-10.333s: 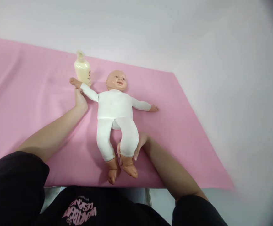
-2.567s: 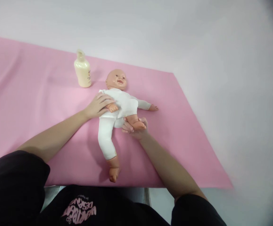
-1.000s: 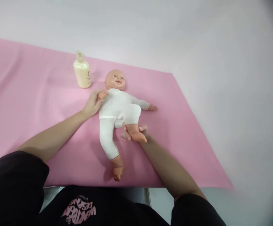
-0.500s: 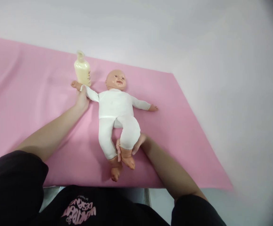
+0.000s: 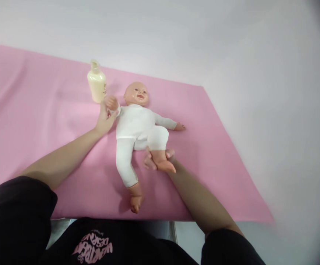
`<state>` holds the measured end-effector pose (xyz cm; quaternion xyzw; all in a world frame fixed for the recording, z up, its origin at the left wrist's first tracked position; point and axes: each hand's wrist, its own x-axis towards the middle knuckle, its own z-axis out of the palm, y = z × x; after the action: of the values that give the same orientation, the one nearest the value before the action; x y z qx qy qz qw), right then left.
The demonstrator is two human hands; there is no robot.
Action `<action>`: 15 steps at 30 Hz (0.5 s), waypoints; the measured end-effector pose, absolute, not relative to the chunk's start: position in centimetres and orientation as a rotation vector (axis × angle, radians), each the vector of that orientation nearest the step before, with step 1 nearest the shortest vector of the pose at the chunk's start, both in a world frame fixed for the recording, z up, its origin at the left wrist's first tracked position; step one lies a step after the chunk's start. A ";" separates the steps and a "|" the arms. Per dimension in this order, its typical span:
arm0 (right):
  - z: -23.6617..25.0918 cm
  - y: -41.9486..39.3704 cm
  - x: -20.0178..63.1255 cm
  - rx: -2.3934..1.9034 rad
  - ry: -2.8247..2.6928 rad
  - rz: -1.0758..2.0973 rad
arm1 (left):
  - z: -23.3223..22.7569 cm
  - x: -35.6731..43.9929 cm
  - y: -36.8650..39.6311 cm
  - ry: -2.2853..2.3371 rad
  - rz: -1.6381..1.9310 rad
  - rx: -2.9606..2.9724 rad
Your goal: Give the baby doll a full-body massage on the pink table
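A baby doll [image 5: 134, 119] in a white cloth suit lies on its back, head toward the far edge. My left hand [image 5: 105, 119] grips the doll's arm near the wrist and holds it raised and bent beside the shoulder. Around the doll's other leg, just above the foot, are the fingers of my right hand [image 5: 150, 160]; they hold that leg up with the knee bent. Part of this hand is hidden behind the doll's leg. The doll's free leg and free arm rest stretched out on the pink surface.
A pump-type bottle [image 5: 97, 86] of pale yellow liquid stands just beyond my left hand. The pink padded mat [image 5: 74, 162] has its far edge against a white wall [image 5: 176, 36] and a slanting edge on the right.
My left hand has moved right, folding the doll's arm from stretched out to bent upward. My right hand has lifted the doll's leg up and to the right.
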<state>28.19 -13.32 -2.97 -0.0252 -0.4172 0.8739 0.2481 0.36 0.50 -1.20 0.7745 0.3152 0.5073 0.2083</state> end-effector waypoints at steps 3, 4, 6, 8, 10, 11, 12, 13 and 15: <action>-2.0 -13.1 28.0 -0.246 -0.833 2.121 | -0.9 1.2 -0.8 0.754 1.296 2.395; -1.7 -12.9 28.0 -0.319 -0.767 2.086 | -0.9 1.4 -1.0 0.680 1.225 2.502; -1.2 -12.8 27.9 -0.408 -0.690 2.069 | -0.9 1.7 -1.2 0.559 1.154 2.683; -1.1 -12.7 27.9 -0.492 -0.660 2.075 | -1.1 1.8 -1.0 0.504 1.152 2.808; -1.1 -12.7 27.9 -0.574 -0.654 2.071 | -1.2 1.8 -0.8 0.484 1.158 2.874; -1.1 -12.7 27.9 -0.605 -0.655 2.068 | -1.3 1.8 -0.7 0.479 1.153 2.894; -1.2 -12.7 27.9 -0.622 -0.661 2.067 | -1.4 1.8 -0.7 0.475 1.153 2.905; -1.2 -12.8 27.9 -0.622 -0.674 2.066 | -1.4 1.8 -0.7 0.468 1.163 2.903; -1.4 -12.9 28.0 -0.575 -0.721 2.069 | -1.6 1.6 -0.6 0.453 1.213 2.856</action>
<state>27.99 -12.86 -1.45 -0.2300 -0.2883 0.8271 0.4242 1.60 -0.62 -1.62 0.9108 0.1444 0.3868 0.0031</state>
